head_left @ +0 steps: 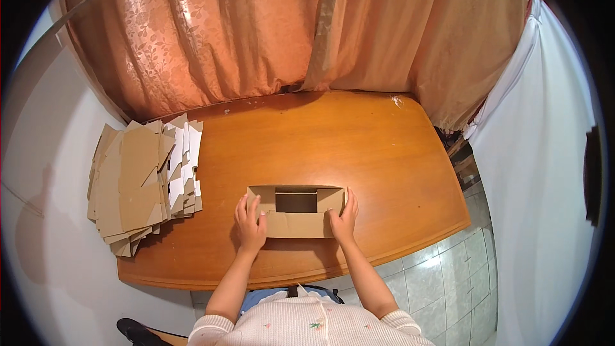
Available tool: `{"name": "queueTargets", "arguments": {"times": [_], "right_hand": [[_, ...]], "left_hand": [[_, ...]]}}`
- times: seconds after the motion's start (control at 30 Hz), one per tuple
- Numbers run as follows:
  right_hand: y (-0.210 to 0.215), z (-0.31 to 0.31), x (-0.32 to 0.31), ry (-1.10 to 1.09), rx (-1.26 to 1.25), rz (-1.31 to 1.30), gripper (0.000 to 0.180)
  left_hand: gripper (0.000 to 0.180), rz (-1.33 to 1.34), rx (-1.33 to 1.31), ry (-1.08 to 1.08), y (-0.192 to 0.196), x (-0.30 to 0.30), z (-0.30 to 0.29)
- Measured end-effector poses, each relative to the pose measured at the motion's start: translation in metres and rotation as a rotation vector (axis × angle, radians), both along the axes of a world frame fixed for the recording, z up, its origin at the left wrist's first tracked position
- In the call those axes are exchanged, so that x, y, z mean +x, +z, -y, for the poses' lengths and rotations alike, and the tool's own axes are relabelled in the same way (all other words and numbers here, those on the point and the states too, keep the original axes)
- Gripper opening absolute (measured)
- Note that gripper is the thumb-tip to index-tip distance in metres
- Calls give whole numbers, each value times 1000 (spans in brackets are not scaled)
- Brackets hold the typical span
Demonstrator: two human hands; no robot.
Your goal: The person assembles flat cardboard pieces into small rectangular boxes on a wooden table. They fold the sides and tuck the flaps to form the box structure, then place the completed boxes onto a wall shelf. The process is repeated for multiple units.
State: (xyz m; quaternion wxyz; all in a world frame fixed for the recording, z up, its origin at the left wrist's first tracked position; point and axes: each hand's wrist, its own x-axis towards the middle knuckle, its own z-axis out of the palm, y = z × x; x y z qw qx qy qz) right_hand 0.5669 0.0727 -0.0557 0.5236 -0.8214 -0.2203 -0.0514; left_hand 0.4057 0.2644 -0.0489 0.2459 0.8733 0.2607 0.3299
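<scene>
A brown cardboard box (298,225) stands near the front edge of the wooden table, between my two hands. Its walls are up and its top is open; a dark rectangular gap shows in the middle between folded-in end flaps. My left hand (250,223) grips the left end, with the thumb at the near wall and the fingers around the outer side. At the opposite end my right hand (343,216) holds the box the same way, its thumb bent over the near corner.
On the table's left side lies a tall pile of flattened cardboard boxes (138,176), some with white faces. The wooden table (307,134) has a curved front edge. Orange curtains (224,32) hang behind it, and a white cloth (535,134) hangs at the right.
</scene>
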Motion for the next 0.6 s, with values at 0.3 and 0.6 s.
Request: {"name": "queueTargets", "arguments": {"times": [0.3,0.6], "right_hand": [[10,-17,12,84,-287,-123,52],[11,-23,1,11,-176,-79,34]], "left_hand": [[64,-70,-346,-171,-20,-8,-29],[65,-108,-329,-228,-20,-14,-35]]}}
